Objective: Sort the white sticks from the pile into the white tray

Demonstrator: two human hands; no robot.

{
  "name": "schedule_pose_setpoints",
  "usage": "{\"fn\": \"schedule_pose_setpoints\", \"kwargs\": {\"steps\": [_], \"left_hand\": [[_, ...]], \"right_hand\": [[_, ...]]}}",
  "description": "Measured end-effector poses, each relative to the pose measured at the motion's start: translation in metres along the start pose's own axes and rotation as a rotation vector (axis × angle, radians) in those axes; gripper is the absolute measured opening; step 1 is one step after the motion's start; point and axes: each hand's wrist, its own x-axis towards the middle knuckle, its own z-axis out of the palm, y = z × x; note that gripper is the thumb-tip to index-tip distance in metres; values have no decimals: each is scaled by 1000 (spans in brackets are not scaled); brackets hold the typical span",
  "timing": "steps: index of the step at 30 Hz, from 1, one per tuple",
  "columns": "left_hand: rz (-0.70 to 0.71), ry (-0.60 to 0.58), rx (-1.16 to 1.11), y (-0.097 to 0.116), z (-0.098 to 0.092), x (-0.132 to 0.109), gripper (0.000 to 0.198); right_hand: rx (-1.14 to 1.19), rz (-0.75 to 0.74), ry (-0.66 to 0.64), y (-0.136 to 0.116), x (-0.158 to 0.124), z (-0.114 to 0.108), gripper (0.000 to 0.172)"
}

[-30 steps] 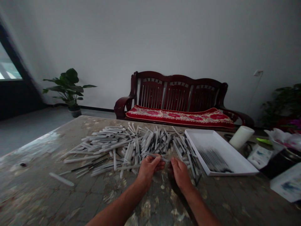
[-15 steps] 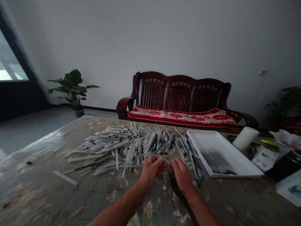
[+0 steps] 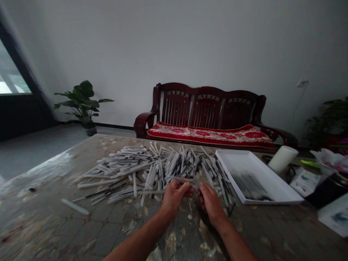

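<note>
Mottled stone surface (image 3: 67, 224), tube pile (image 3: 141, 168) spread mid-field. Left hand (image 3: 174, 195) is closed on a thin rod (image 3: 179, 178) at the pile's near edge. Right hand (image 3: 210, 203), just beside it a second ago, is now pinched onto the rod's end. White tray (image 3: 244, 163) is left untouched.

The left hand (image 3: 174, 195) and right hand (image 3: 210, 201) are bare. The left forearm (image 3: 141, 238) and right forearm (image 3: 232, 241) are likewise uncovered from wrist to the lower picture edge (these are the only parts of the person in view). Each forearm is slender and tapers toward the wrist; dim light leaves finer detail unresolved.
</note>
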Motion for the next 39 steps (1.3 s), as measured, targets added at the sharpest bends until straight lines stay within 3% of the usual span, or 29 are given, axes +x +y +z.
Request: {"fn": "schedule_pose_setpoints", "kwargs": {"steps": [6,9,12,15,18,23,27,30,33,36,39], "left_hand": [[-127,-144,22,10,-9,2,41],[-327,-240,61,17,-16,2,49],[-507,-423,95,22,-20,-3,54],[-486,-477,127,20,-19,-7,44],[-353,-348,43,14,-15,-6,40],[-142,-13,-91,11,-12,7,40],[-44,101,-103,11,-13,10,44],[-11,146,-108,9,-14,10,45],[26,178,-118,9,-14,10,43],[33,208,-129,10,-15,10,42],[8,210,-137,10,-13,9,41]], "right_hand": [[-49,-158,-37,-8,7,-16,43],[-235,-286,-85,-6,12,-26,42],[-341,-345,-141,-2,15,-30,40],[-386,-359,-82,2,16,-28,38],[-554,-464,10,2,16,-24,25],[-944,-630,-72,0,13,-11,23],[-1196,-656,-33,0,11,-3,22],[-1251,-662,-29,1,8,-1,24],[-1118,-626,12,4,8,-4,21],[-735,-512,195,5,10,-7,9],[-251,-351,323,2,12,-8,25]]}}
